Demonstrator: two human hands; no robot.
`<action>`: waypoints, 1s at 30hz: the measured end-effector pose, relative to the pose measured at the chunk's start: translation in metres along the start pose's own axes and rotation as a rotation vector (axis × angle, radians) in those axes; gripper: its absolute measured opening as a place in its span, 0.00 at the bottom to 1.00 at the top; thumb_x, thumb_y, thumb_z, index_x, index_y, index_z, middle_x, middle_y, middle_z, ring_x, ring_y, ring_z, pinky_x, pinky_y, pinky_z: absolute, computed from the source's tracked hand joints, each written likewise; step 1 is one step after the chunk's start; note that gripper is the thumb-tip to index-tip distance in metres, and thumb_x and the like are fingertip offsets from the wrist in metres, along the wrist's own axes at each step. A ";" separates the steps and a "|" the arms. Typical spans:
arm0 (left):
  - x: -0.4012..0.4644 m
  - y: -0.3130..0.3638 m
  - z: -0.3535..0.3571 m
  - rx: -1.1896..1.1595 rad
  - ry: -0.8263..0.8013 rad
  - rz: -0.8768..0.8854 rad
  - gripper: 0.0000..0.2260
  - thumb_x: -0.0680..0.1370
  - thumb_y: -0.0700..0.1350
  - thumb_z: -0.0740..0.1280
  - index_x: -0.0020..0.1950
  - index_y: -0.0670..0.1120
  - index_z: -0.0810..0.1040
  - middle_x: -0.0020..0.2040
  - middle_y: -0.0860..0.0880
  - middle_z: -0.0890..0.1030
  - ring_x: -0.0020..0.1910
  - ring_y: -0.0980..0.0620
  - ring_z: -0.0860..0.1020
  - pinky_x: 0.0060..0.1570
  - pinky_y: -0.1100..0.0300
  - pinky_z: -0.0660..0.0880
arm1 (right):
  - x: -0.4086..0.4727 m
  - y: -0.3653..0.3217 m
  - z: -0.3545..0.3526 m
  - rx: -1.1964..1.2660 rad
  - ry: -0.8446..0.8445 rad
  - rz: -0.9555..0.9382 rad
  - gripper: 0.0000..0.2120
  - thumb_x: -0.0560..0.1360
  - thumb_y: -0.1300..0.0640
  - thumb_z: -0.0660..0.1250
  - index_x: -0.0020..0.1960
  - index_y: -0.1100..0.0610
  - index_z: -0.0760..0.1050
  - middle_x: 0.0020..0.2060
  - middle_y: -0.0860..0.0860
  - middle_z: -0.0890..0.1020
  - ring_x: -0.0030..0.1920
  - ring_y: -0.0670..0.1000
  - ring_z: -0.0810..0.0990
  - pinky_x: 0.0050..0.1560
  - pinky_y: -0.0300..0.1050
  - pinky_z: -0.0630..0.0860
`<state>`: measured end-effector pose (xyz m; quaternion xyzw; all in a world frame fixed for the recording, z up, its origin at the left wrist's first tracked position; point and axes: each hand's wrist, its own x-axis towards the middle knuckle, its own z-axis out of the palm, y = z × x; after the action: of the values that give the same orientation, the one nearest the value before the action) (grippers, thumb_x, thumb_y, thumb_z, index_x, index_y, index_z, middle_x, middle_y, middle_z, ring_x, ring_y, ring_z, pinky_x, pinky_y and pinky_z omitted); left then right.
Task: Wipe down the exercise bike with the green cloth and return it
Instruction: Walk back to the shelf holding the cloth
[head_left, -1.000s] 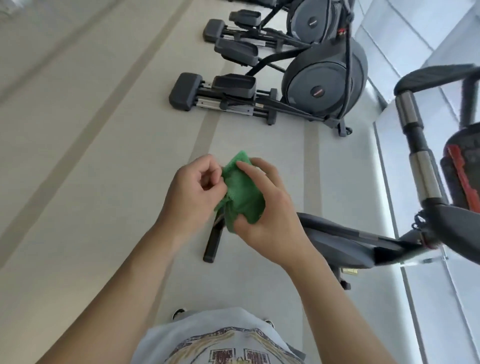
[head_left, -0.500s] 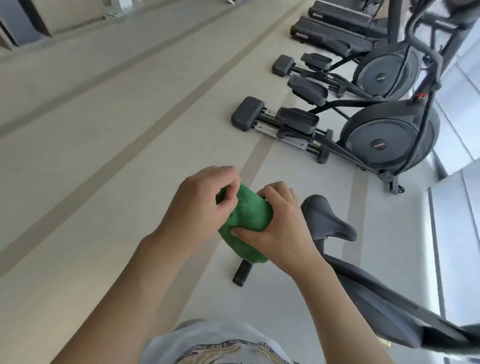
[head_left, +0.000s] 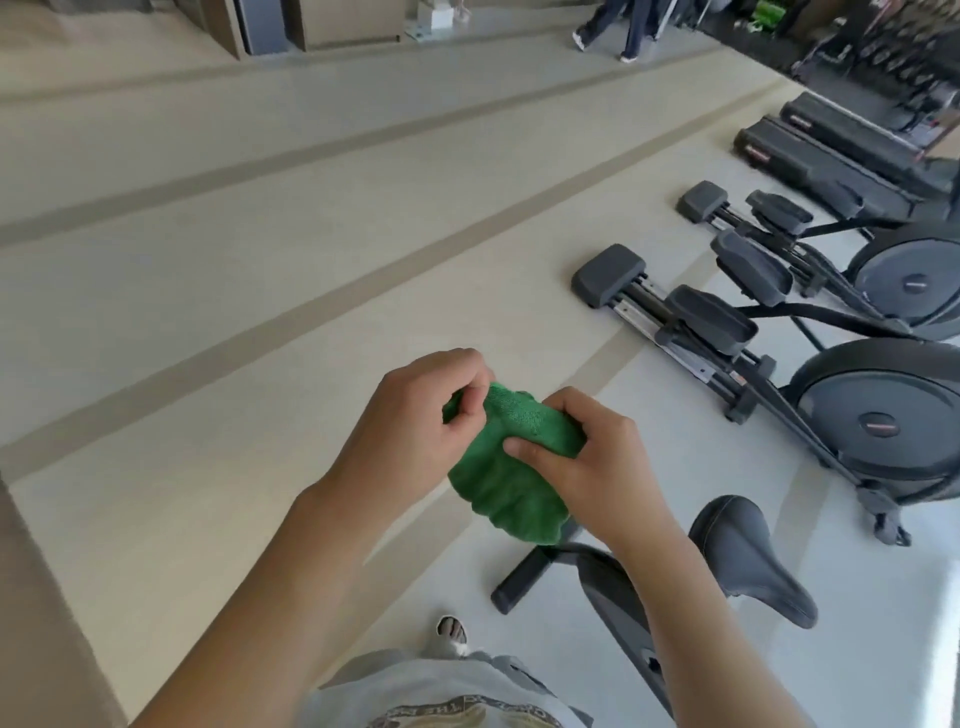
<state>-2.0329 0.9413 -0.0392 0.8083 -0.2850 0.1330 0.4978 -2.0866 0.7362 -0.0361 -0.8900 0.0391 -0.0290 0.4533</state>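
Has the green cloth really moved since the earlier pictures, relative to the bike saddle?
Cannot tell: the camera swung. The green cloth stays between both hands, left of the bike saddle.

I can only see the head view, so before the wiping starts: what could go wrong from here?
1. The green cloth is bunched between the left hand and right hand, held in the air above the floor; a loose pinch could drop it.
2. Wadded up, it may wipe the saddle poorly unless spread first.
3. The bike's floor bar lies near the person's shoe; it could trip a step forward.
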 end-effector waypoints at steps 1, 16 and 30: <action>-0.001 -0.004 -0.005 0.017 0.013 -0.020 0.10 0.74 0.32 0.64 0.41 0.46 0.69 0.43 0.51 0.81 0.41 0.44 0.79 0.40 0.46 0.76 | 0.007 -0.003 0.004 -0.012 -0.011 -0.020 0.11 0.73 0.50 0.80 0.47 0.44 0.78 0.38 0.41 0.84 0.40 0.44 0.83 0.36 0.36 0.78; 0.062 -0.055 -0.010 0.215 0.143 -0.143 0.14 0.73 0.28 0.66 0.41 0.46 0.69 0.45 0.53 0.83 0.51 0.55 0.82 0.47 0.54 0.78 | 0.132 0.013 0.003 0.067 -0.091 -0.210 0.09 0.73 0.55 0.81 0.46 0.45 0.82 0.41 0.39 0.85 0.42 0.46 0.82 0.40 0.40 0.78; 0.174 -0.082 0.051 0.378 0.041 -0.182 0.15 0.75 0.32 0.65 0.41 0.51 0.68 0.49 0.57 0.83 0.49 0.50 0.83 0.43 0.47 0.80 | 0.260 0.070 -0.044 0.087 -0.118 -0.200 0.19 0.71 0.60 0.80 0.38 0.51 0.68 0.37 0.51 0.82 0.34 0.57 0.75 0.34 0.56 0.78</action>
<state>-1.8483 0.8676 -0.0364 0.9069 -0.1707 0.1549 0.3527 -1.8352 0.6347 -0.0626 -0.8690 -0.0781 -0.0233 0.4880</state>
